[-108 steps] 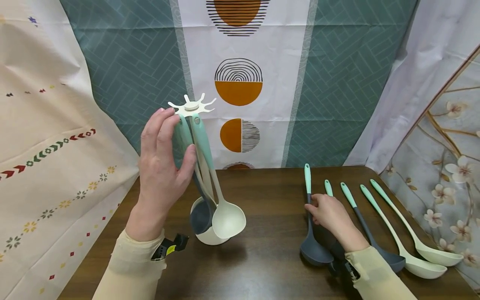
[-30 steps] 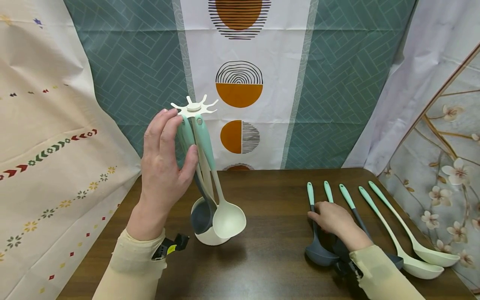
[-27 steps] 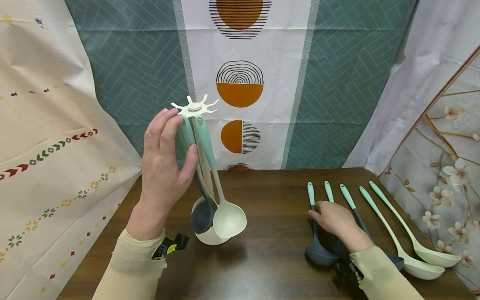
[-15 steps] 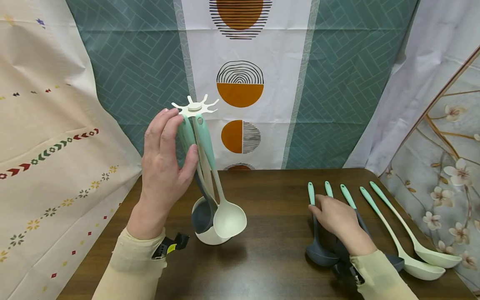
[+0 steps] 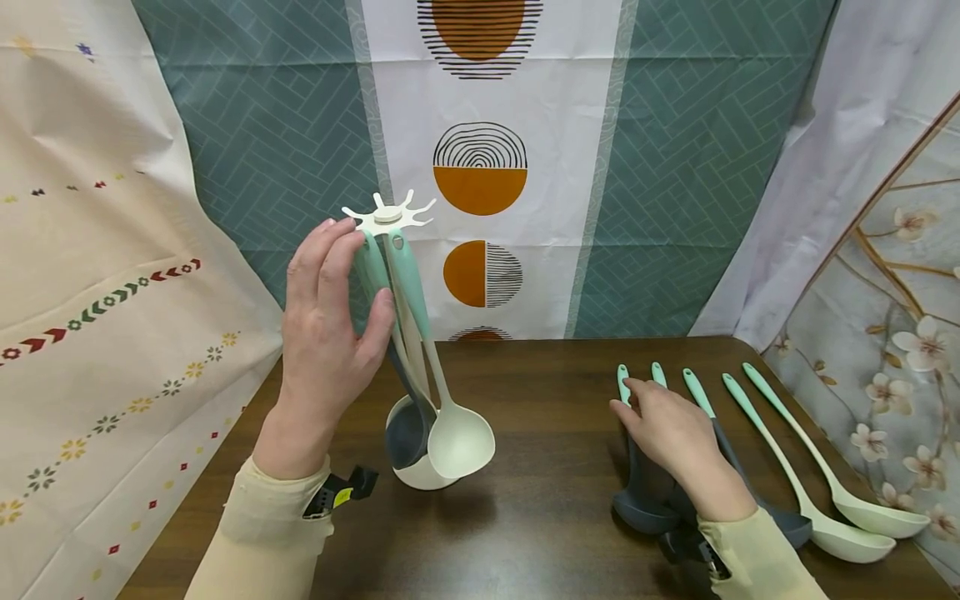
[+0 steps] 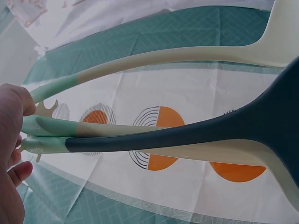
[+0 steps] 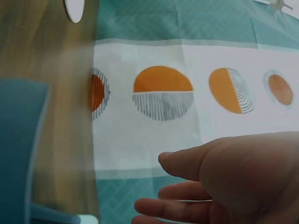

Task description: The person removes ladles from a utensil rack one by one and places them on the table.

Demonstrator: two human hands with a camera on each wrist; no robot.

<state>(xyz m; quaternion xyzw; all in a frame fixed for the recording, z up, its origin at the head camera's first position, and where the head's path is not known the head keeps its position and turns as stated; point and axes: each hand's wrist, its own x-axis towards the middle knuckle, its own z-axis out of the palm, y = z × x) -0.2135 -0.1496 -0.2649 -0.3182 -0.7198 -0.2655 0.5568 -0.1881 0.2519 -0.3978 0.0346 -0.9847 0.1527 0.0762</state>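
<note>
A cream utensil rack with a star-shaped hook top stands left of centre on its round base. From it hang a cream ladle and a dark ladle with mint handles. My left hand holds the rack near its top, fingers and thumb around the hung handles; the left wrist view shows the handles passing beside the fingers. My right hand hovers over a dark ladle lying on the table. In the right wrist view its fingers are extended and hold nothing.
Right of that ladle lie a mint-handled utensil mostly behind the hand, another dark utensil and two cream ones, side by side on the brown table. Patterned cloths hang behind and at both sides.
The right hand has brought the dark ladle slightly nearer and rightward onto the table, then loosened its fingers and lifted off it. The left hand stays at the rack.
</note>
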